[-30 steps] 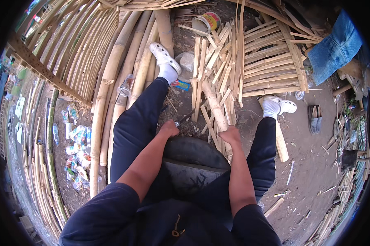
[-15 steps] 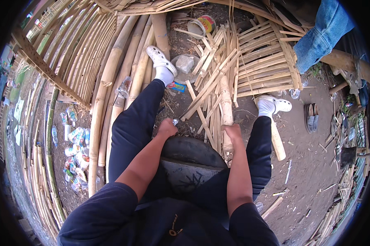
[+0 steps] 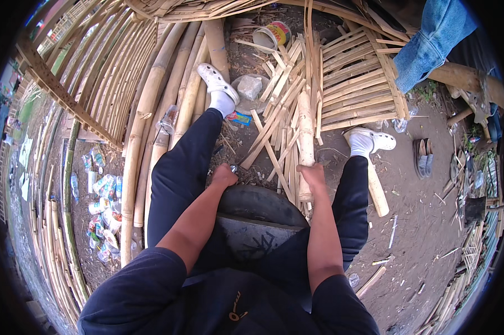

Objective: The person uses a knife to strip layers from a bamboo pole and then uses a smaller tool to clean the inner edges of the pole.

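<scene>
Right hand [image 3: 313, 174] now clamped on the bamboo stick [image 3: 305, 139], raised upright. Left hand [image 3: 224, 176] fisted on a small tool [image 3: 233, 168]. Splitting looks ready.

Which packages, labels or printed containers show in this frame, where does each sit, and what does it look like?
Round yellow and red labelled tin: on its side, top centre, open mouth leftward.
Small flat blue and red wrapper: ground beside the left white shoe.
Heap of crumpled pale plastic packets and bottles: dirt at left, between bamboo poles.
</scene>
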{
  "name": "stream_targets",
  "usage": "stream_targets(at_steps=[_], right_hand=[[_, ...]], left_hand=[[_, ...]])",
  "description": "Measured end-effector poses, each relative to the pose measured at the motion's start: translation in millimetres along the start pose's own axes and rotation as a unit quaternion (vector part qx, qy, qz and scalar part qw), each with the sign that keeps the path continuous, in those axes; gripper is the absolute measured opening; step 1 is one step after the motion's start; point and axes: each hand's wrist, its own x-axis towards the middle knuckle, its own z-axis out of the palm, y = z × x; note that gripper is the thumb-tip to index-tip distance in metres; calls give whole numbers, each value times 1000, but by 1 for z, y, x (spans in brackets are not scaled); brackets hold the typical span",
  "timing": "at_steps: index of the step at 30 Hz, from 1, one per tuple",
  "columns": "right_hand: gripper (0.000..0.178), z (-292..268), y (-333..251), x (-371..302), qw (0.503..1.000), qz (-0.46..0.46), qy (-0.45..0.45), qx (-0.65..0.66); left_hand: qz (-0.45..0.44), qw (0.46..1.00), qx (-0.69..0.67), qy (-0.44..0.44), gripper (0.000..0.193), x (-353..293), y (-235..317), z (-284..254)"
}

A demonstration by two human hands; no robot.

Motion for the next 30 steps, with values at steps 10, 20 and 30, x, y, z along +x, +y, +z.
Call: stream_targets(at_steps=[10, 20, 30], right_hand=[[34, 48, 18, 24, 984, 13, -90, 156], [68, 80, 42, 48, 958, -45, 141, -245], [57, 116, -15, 28, 873, 135, -265, 387]], left_hand=[[6, 999, -2, -46, 43, -4, 12, -6], [7, 996, -77, -46, 32, -18, 12, -21], [29, 991, -123, -48, 14, -59, 25, -70]])
